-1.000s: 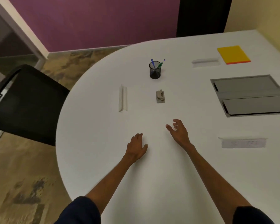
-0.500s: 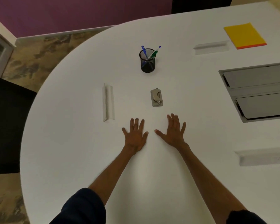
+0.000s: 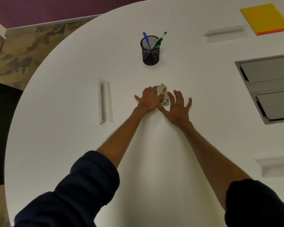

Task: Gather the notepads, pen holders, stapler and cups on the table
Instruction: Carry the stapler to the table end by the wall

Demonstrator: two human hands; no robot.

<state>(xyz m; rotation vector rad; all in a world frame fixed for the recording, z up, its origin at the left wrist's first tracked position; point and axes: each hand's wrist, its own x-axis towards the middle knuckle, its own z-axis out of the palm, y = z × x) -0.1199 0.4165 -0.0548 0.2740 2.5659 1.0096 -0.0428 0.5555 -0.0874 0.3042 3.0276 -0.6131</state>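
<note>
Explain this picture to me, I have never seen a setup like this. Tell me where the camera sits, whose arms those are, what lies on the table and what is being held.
There is no machine here. A person wears one wide-angle camera on the head, so you look down along that person's own arms. The left hand has its thumb and fingers on a small grey stapler and seems to grip it. The right hand lies beside it, fingers spread, holding nothing. Everything sits on a white table. Farther away stands a black mesh pen holder with pens in it, and at the far right lies a yellow notepad. A white angled strip lies left of the hands; I cannot tell what it is. No cups are in view.
</note>
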